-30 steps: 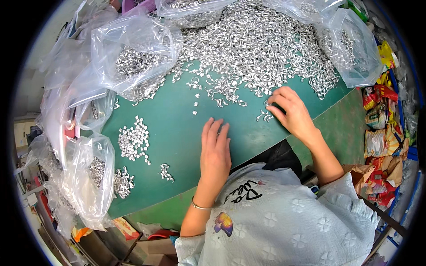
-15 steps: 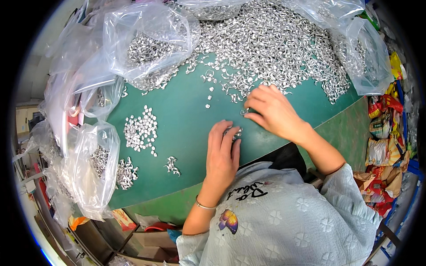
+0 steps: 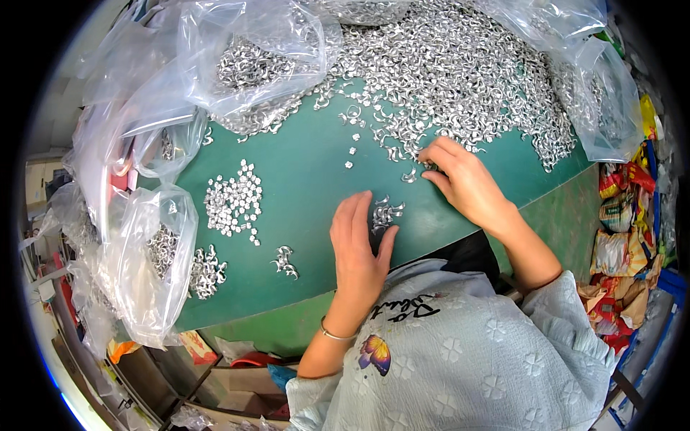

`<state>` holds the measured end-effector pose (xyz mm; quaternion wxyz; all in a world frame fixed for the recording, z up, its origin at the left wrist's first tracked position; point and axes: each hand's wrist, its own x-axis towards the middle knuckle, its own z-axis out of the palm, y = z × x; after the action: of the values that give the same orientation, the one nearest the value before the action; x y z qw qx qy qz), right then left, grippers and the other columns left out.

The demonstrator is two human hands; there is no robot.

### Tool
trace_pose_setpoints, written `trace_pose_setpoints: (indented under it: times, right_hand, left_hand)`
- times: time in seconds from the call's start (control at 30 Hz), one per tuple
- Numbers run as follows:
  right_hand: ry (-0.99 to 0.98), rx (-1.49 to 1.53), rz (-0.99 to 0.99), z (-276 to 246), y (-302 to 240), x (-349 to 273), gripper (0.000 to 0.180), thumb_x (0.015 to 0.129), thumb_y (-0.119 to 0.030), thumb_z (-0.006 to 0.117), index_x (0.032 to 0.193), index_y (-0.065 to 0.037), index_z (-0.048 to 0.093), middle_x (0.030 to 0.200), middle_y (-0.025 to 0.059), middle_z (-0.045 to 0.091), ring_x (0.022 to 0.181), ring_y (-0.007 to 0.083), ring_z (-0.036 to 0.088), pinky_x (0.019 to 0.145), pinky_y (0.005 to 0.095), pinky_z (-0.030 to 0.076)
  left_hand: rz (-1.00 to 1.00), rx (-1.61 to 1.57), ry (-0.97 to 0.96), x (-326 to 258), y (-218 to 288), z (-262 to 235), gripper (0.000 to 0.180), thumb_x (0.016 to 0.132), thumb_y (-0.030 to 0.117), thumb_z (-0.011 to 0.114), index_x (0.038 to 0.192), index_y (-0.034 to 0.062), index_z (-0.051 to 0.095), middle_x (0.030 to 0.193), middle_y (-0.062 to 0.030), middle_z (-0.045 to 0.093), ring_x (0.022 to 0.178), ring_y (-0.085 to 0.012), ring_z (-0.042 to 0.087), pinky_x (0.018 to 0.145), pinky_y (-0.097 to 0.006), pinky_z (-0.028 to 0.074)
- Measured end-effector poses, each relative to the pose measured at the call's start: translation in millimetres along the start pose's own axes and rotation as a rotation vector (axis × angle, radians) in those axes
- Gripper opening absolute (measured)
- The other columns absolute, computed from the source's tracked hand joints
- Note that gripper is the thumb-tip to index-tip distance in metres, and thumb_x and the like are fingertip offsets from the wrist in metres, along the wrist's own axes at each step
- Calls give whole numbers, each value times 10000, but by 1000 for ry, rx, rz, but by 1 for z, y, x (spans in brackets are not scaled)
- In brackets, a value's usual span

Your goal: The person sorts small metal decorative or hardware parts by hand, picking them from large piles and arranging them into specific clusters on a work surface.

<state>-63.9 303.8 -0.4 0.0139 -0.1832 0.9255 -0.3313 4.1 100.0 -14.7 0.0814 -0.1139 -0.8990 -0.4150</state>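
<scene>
My left hand point(image 3: 357, 248) rests on the green table point(image 3: 302, 169), its fingers stretched out and the thumb spread away. Between thumb and fingers lies a small cluster of curved silver metal pieces point(image 3: 387, 214), not gripped. My right hand point(image 3: 466, 185) is at the near edge of a big heap of the same kind of pieces point(image 3: 453, 72). Its fingers are bent, with thumb and forefinger apart and no piece visible between them. A single curved piece point(image 3: 410, 175) lies on the table just left of its fingertips.
Left on the table are a group of small silver nuggets point(image 3: 233, 199), a few curved pieces point(image 3: 285, 263) and another pile point(image 3: 207, 273). Clear plastic bags point(image 3: 154, 287) of metal pieces line the left side, with more at the back. Colourful packages point(image 3: 614, 251) are stacked at right.
My right hand has let go of the single curved piece and drawn slightly right. My left hand has opened wider, uncovering the small cluster beside it. The view has shifted a little.
</scene>
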Motion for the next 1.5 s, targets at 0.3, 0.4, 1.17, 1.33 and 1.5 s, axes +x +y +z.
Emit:
trace_pose_setpoints:
  times: [0.3,0.4,1.17,1.33,1.5]
  right_hand:
    - [-157,98,-89,13,-12,12,271,826,-65,661,1076,-7,575,990,140,517,897,361,582,747,435,486]
    - [-178,121,-155,21,-11,27,278,826,-67,664,1084,-6,580,1000,140,512,886,358,591,726,435,485]
    - [-106,-33,-109,31,-38,39,340,801,-50,693,1109,11,564,1053,158,521,936,369,580,784,434,493]
    - [-236,79,-210,42,-58,44,319,799,-16,678,1098,23,574,1025,163,520,933,373,577,781,439,491]
    - [-363,309,-278,53,-73,51,352,796,23,670,1135,13,576,1119,134,547,918,320,589,765,392,500]
  left_hand:
    - [122,155,-127,6,2,17,424,768,35,714,1171,44,583,1219,-114,508,1129,-341,469,924,-440,370]
    - [126,79,-144,3,2,19,380,779,5,685,1146,39,592,1194,-120,510,1112,-340,475,904,-436,387]
    - [-319,309,341,-64,-35,-64,475,792,-77,646,1249,-16,534,1257,-181,528,1173,-358,492,984,-415,409]
    - [-381,221,322,-68,-41,-69,491,779,-68,676,1247,-29,531,1246,-192,510,1156,-375,474,974,-444,399]
    - [-411,27,303,-61,-48,-69,518,748,-24,738,1231,-13,551,1235,-177,516,1131,-347,487,936,-423,419]
